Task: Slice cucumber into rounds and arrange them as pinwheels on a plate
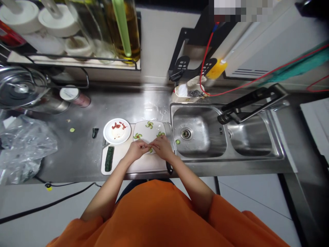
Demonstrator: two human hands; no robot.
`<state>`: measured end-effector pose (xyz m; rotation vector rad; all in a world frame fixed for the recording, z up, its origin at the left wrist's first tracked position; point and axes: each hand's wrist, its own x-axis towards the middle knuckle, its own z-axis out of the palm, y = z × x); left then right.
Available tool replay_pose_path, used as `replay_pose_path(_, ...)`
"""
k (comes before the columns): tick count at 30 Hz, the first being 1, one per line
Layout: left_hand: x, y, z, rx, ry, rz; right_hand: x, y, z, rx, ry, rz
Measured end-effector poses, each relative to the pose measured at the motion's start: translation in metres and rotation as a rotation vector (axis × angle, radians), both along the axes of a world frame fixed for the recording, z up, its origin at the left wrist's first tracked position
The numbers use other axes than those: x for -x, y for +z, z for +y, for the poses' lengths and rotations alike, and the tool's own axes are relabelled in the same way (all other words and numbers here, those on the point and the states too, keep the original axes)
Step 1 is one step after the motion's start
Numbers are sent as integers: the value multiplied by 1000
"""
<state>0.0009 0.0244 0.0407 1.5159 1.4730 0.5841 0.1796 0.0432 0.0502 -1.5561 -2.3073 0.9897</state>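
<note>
My left hand point(138, 150) and my right hand point(162, 148) meet over the near edge of a white squarish plate point(141, 127). Both are closed, fingertips pinched together at one spot; whatever is between them is too small to make out. Fanned cucumber slices point(149, 125) form small flower shapes at the plate's sides, some with a red centre. One near my fingertips is partly hidden. Left of it, a round white plate point(105, 133) holds red berries point(118, 126) that look like goji. A dark green cucumber piece point(109, 159) lies on the white cutting board point(123, 164) underneath.
A knife point(169, 168) lies along the board's right edge, black handle toward me. Right of it is a double sink point(200, 151) with a black faucet point(241, 103). A cucumber end point(95, 132), a pink canister point(77, 97) and plastic bags point(28, 140) are on the left counter.
</note>
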Motion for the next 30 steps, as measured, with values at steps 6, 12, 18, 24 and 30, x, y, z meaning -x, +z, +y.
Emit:
replay_pose_path(6, 4, -6, 1, 13, -39, 22, -2, -3, -2, 99, -19, 50)
replay_pose_path(12, 8, -12, 2, 24, -57, 30, 0, -7, -1, 140, -67, 43)
replay_pose_path(18, 6, -15, -3, -50, -84, 43, 2, -9, -4, 82, -59, -37)
replay_pose_path(24, 1, -19, -9, -154, -98, 165, 6, -14, -5, 96, -77, -131)
replay_pose_path(30, -1, -20, -9, -166, -112, 229, 8, -16, -5, 108, -64, -193)
